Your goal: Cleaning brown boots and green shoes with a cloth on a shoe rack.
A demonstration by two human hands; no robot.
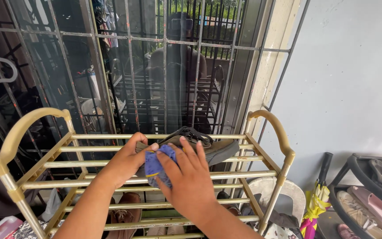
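Note:
A dark olive shoe with black straps lies on the top bars of a gold metal shoe rack. My left hand grips the shoe's near end. My right hand presses a crumpled blue cloth against the shoe, fingers spread over it. Both forearms reach in from the bottom of the view.
Brown shoes sit on the rack's lower shelf. A barred window stands right behind the rack. A folded umbrella leans on the grey wall at right, beside a black rack holding sandals. A white plastic chair is behind the rack.

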